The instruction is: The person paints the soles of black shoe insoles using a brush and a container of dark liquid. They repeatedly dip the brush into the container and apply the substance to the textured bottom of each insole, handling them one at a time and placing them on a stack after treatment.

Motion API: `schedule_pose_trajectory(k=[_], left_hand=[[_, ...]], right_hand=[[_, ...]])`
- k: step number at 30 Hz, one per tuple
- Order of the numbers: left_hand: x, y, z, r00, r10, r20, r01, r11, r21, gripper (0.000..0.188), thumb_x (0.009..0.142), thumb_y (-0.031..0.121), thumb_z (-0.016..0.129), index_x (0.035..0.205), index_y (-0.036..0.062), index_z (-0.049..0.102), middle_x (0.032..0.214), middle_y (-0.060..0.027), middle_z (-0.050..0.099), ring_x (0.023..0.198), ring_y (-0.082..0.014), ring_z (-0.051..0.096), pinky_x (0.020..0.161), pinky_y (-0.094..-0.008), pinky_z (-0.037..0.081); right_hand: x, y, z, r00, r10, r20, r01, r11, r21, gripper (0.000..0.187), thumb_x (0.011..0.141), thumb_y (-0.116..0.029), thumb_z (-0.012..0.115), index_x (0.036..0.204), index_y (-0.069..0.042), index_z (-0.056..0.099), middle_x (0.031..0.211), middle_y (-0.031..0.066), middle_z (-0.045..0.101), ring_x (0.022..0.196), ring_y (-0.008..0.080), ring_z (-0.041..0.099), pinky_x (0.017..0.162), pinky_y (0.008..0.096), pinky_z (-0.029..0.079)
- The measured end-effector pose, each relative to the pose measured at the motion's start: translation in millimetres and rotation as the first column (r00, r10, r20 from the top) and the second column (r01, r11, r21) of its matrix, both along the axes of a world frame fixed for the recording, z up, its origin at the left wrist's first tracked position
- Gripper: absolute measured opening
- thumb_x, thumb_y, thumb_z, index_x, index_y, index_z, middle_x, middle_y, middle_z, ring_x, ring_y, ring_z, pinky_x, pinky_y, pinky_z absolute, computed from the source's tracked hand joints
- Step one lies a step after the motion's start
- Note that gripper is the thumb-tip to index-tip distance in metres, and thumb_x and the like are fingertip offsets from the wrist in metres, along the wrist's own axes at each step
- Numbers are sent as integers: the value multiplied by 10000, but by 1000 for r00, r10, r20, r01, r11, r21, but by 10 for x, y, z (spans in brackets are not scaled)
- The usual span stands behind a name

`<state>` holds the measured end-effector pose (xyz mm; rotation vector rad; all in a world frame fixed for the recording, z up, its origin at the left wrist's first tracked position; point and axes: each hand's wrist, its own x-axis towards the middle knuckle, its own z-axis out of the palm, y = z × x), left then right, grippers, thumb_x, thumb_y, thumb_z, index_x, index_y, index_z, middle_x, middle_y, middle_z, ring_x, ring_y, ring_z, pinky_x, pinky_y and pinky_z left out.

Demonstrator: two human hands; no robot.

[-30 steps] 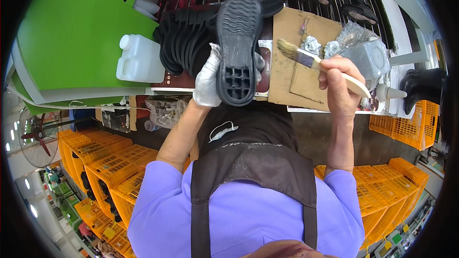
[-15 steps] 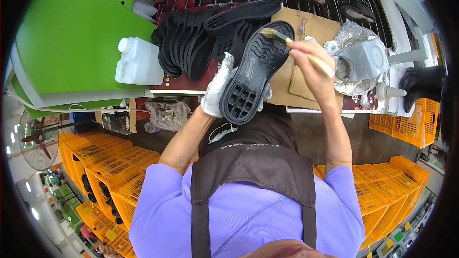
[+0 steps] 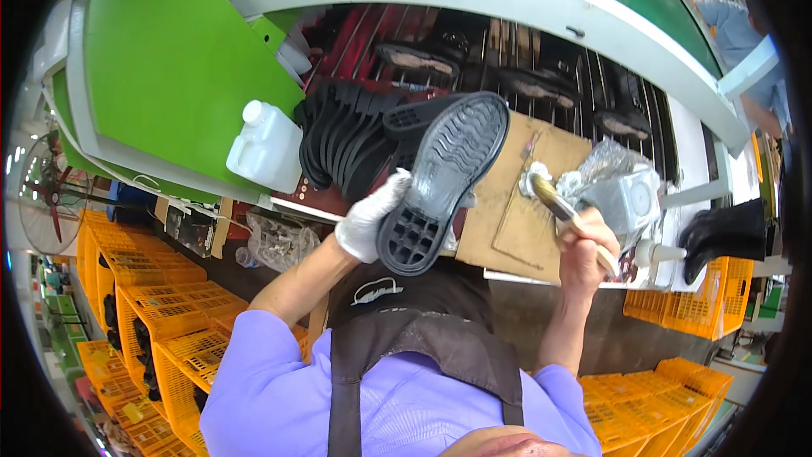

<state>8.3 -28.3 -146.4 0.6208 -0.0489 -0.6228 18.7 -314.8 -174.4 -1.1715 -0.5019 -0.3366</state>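
Observation:
My left hand (image 3: pixel 368 222), in a white glove, grips the edge of a black shoe sole (image 3: pixel 457 148). The sole is tilted with its patterned inner side up, and a shiny wet film covers much of it; the heel end has open square cells. In my bare right hand (image 3: pixel 582 256) is a brush (image 3: pixel 554 200) with a pale handle. Its bristles are apart from the sole, above the cardboard (image 3: pixel 507 233) and beside crumpled white material (image 3: pixel 533 179). Close by stands a clear plastic container (image 3: pixel 630 199) wrapped in film.
Black soles (image 3: pixel 347 140) stand in a row beside a white jug (image 3: pixel 269 148). Shoes lie on a rod rack (image 3: pixel 541 85) beyond. A nozzle bottle (image 3: pixel 660 252) and a black boot (image 3: pixel 723 237) are at right. Orange crates (image 3: pixel 169 305) flank me; another person (image 3: pixel 765 59) is far right.
The brush has left the sole and moved right, toward the crumpled white material. The sole's wet film now looks wider and shinier. The whole view has shifted, showing more of the bench's far side.

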Motion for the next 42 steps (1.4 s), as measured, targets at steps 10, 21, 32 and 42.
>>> schedule_pose_trajectory(k=[10,21,32,42], left_hand=[[2562,304,1763,780,416,467,-495,867,54,827,813,677,456,1319,35,339,1264,-202,419,1033,-358,497,846,-521,477],[1626,-64,81,515,-723,461,-799,-211,563,741,746,611,590,1195,23,554,1199,-185,557,1139,-324,511,986,-378,389],[1748,261,-568,584,-674,452,-733,-200,650,851,636,565,709,1237,2,496,1202,-224,545,1114,-347,530,956,-381,417],[952,153,315,847,268,459,-503,685,527,357,823,174,672,1111,13,537,887,-45,605,760,-135,591,735,-257,487]], right_hand=[[-35,-73,-136,975,-28,-219,65,984,164,251,840,-201,670,962,11,614,780,79,515,633,141,498,517,229,391],[-168,-186,-277,948,-113,-297,71,986,-149,212,848,-151,642,957,30,626,772,92,566,627,123,536,551,222,433],[-221,-649,120,736,-616,-282,370,714,-594,119,849,-96,651,876,19,657,628,-11,570,525,15,459,453,173,341],[102,-702,-404,716,-691,99,377,265,-887,113,804,-123,683,830,-15,659,669,93,648,526,89,542,504,257,430]])
